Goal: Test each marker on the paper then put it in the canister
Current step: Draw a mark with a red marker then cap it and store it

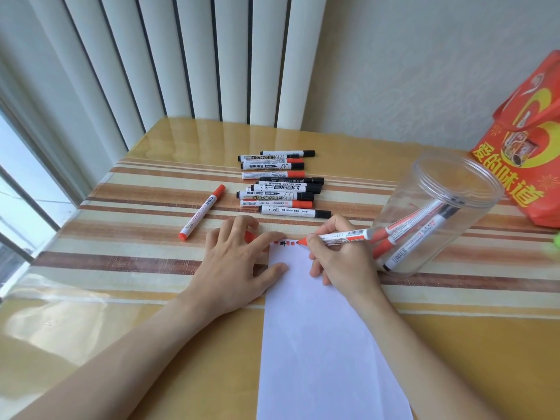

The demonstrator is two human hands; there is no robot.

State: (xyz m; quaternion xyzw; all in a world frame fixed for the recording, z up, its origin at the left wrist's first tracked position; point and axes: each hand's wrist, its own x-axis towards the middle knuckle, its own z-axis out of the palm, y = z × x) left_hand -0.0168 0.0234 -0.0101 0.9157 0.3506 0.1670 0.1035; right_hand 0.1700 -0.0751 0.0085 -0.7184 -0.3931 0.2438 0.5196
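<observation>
My right hand (339,256) grips an uncapped red marker (345,237) with its tip on the top edge of the white paper (315,344), beside several small red and black test marks (285,243). My left hand (239,262) lies on the paper's top left corner with a red cap (249,237) showing between its fingers. The clear plastic canister (436,213) stands to the right, with three markers leaning inside. Several capped red and black markers (281,183) lie in a row beyond my hands. A lone red marker (202,212) lies to the left.
A red printed bag (527,147) stands at the far right behind the canister. A small green thing (557,240) shows at the right edge. Vertical blinds and a window border the striped table on the back and left.
</observation>
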